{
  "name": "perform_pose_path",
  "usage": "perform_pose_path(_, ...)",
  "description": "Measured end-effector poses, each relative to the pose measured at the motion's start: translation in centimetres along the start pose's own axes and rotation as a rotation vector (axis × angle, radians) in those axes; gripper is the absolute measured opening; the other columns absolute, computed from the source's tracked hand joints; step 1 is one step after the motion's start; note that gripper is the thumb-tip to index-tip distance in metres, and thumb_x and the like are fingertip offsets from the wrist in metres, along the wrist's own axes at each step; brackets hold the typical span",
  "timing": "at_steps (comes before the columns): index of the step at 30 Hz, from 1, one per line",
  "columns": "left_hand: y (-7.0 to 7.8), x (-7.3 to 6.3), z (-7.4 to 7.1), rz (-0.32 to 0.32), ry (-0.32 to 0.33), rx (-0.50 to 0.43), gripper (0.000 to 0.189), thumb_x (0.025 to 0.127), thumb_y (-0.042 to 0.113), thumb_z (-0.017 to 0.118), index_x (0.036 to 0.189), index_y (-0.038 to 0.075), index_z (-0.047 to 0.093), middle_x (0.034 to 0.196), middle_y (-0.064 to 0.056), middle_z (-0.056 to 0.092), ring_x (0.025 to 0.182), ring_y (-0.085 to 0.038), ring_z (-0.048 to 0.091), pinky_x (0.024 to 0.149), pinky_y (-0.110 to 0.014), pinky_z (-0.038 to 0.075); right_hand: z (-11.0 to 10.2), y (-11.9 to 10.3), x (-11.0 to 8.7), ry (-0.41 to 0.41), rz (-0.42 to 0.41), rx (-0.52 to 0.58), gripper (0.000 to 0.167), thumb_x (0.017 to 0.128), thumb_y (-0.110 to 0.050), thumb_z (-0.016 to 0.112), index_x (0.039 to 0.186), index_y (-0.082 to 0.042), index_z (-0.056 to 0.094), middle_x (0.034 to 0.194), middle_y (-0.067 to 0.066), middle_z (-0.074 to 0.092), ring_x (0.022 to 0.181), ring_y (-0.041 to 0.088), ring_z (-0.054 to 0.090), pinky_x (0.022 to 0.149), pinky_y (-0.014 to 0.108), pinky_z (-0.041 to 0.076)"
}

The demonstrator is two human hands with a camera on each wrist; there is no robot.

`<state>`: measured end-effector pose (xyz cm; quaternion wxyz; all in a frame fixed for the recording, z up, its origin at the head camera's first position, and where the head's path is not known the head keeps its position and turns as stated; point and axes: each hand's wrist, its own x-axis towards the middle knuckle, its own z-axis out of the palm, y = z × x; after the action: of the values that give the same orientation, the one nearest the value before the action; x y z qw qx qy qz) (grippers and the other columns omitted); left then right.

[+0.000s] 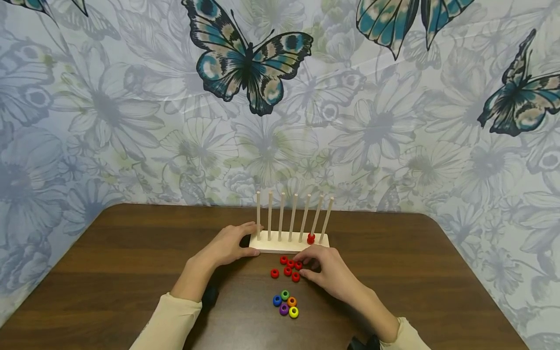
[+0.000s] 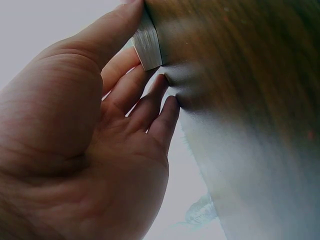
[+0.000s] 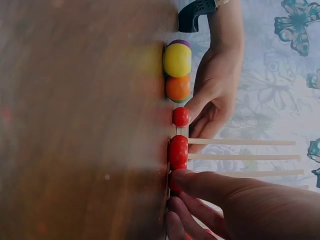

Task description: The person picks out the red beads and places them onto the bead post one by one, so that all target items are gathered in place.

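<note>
A pale wooden peg stand [image 1: 275, 247] with several upright pegs stands on the table. My left hand [image 1: 227, 245] holds its left end, thumb at the front and fingers behind; the left wrist view shows the stand's end [image 2: 148, 45] between them. Two red beads [image 1: 311, 238] are stacked at the foot of the second peg from the right. In front of the stand, my right hand [image 1: 325, 270] pinches a red bead [image 3: 176, 181] between thumb and fingers. Several loose red beads [image 1: 287, 271] lie beside its fingertips.
Nearer the front lies a cluster of coloured beads: green [image 1: 285, 294], blue [image 1: 277, 300], orange [image 1: 291, 302], purple [image 1: 284, 309] and yellow [image 1: 293, 312]. The brown wooden table [image 1: 131, 272] ends at a butterfly-patterned cloth [image 1: 271, 146] behind the stand.
</note>
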<state>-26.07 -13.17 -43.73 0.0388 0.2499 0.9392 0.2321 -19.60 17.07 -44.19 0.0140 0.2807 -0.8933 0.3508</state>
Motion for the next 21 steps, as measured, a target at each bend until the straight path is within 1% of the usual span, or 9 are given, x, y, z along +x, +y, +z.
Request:
perform_pose_path(3, 0.04, -0.03, -0.05, -0.003, -0.003, -0.002, 0.063, 0.093, 0.033, 0.082, 0.150, 0.014, 0.061, 0.159, -0.021, 0.050, 0.137, -0.051, 0.054, 0.113, -0.064, 0.044, 0.08, 0.06, 0.03, 0.006, 0.005, -0.017, 0.026, 0.089, -0.007, 0.084, 0.113, -0.018, 0.080, 0.104, -0.005, 0.076, 0.085, 0.009, 0.069, 0.075, 0.025, 0.059)
perform_pose_path(10, -0.03, -0.03, -0.04, -0.007, -0.008, 0.002, 0.064, 0.094, 0.033, 0.082, 0.151, 0.015, 0.060, 0.160, -0.021, 0.050, 0.137, -0.051, 0.054, 0.113, -0.064, 0.044, 0.29, 0.14, 0.07, 0.012, -0.004, -0.018, 0.023, 0.088, -0.006, 0.085, 0.108, -0.018, 0.080, 0.103, -0.005, 0.075, 0.091, 0.012, 0.070, 0.076, 0.026, 0.060)
perform_pose_path(15, 0.06, -0.07, -0.10, -0.008, -0.002, 0.005, 0.063, 0.093, 0.033, 0.082, 0.149, 0.013, 0.061, 0.159, -0.020, 0.051, 0.137, -0.049, 0.055, 0.113, -0.062, 0.045, 0.23, 0.14, 0.10, 0.010, -0.017, -0.021, 0.022, 0.089, -0.005, 0.084, 0.107, -0.017, 0.079, 0.102, -0.004, 0.075, 0.090, 0.012, 0.071, 0.076, 0.026, 0.061)
perform_pose_path(21, 0.08, -0.07, -0.08, -0.002, -0.001, 0.003, 0.062, 0.093, 0.033, 0.082, 0.149, 0.013, 0.062, 0.158, -0.020, 0.052, 0.136, -0.048, 0.056, 0.112, -0.061, 0.046, -0.27, -0.03, 0.09, 0.030, -0.007, 0.031, 0.023, 0.088, -0.002, 0.084, 0.107, -0.013, 0.079, 0.103, -0.002, 0.076, 0.087, 0.009, 0.071, 0.077, 0.026, 0.062)
